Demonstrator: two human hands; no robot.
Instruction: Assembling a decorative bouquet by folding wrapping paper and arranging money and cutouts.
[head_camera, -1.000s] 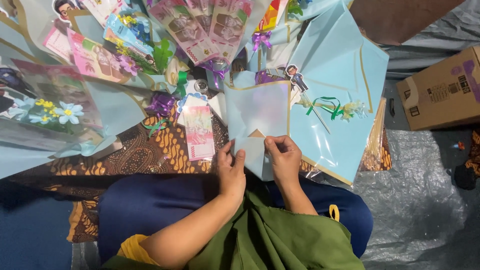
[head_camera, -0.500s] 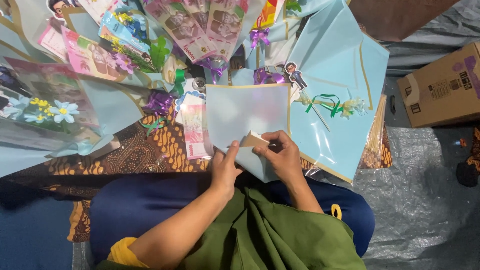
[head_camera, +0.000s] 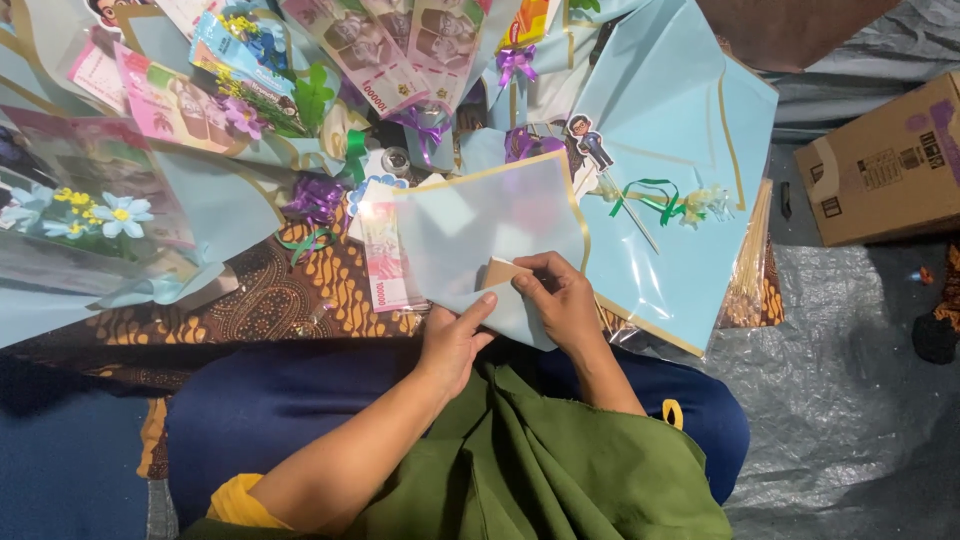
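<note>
A pale blue translucent wrapping sheet (head_camera: 480, 225) with a gold edge is held up over my lap. My left hand (head_camera: 452, 340) pinches its lower edge from below, thumb stretched toward the fold. My right hand (head_camera: 562, 300) grips the sheet's lower right corner, where a small tan card (head_camera: 497, 271) shows against the paper. A pink banknote (head_camera: 383, 255) lies partly under the sheet's left side. Both hands sit close together above my dark blue trousers (head_camera: 300, 400).
Banknote bouquets (head_camera: 390, 50) in blue wrap crowd the far side. A blue-flower bouquet (head_camera: 90, 215) lies at left, a ribboned blue sheet (head_camera: 670, 200) at right. A cardboard box (head_camera: 885, 165) stands on grey plastic sheeting at far right. Patterned brown cloth (head_camera: 290, 295) covers the floor ahead.
The blue sheet has been unfolded and lifted, now spread wider. My right hand shifted right onto its corner; my left hand moved down to the lower edge.
</note>
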